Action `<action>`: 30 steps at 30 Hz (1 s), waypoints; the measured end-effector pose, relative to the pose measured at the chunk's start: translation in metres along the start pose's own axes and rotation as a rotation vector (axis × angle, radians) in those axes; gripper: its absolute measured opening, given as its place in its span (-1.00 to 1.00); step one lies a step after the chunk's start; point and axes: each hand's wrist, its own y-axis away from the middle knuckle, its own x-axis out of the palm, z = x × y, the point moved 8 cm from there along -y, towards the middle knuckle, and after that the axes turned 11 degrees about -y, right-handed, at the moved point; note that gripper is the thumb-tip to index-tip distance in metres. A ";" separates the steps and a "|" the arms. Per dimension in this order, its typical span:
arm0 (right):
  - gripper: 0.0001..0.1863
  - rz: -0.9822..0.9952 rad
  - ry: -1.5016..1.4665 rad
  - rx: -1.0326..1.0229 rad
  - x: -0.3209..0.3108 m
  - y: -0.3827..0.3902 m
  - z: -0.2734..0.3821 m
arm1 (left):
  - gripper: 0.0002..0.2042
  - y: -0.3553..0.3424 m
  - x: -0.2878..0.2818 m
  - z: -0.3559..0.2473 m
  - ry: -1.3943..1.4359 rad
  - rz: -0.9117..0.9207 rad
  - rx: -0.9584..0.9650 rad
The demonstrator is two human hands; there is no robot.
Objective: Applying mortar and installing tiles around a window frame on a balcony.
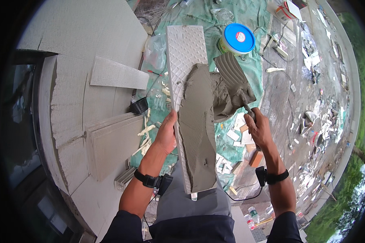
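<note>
My left hand is closed on the left edge of a long, narrow tile, held up in front of my legs. The tile's patterned white back shows at its far end. Grey mortar covers most of its middle and near part in a thick, smoothed layer. To the right, my right hand is wrapped round the handle of a notched trowel, whose blade is coated in ridged mortar. Behind trowel and tile, a container of mortar is partly hidden.
A bucket with a blue lid stands beyond the trowel on green sheeting. On the left, tiles lean in a stack near a black tub. Tile scraps, a brick and cables litter the right side. Plastic bottles lie near my right elbow.
</note>
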 end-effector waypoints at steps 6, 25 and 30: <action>-0.63 0.280 -0.872 0.167 0.044 -0.015 0.038 | -0.48 0.000 0.001 0.007 0.025 0.074 -0.036; -0.51 0.815 -0.515 0.532 0.022 0.062 -0.011 | -0.49 -0.037 -0.025 -0.009 0.030 0.068 0.035; -0.45 0.928 -0.370 0.542 0.043 0.143 -0.024 | -0.47 -0.059 -0.037 -0.026 0.039 -0.005 0.071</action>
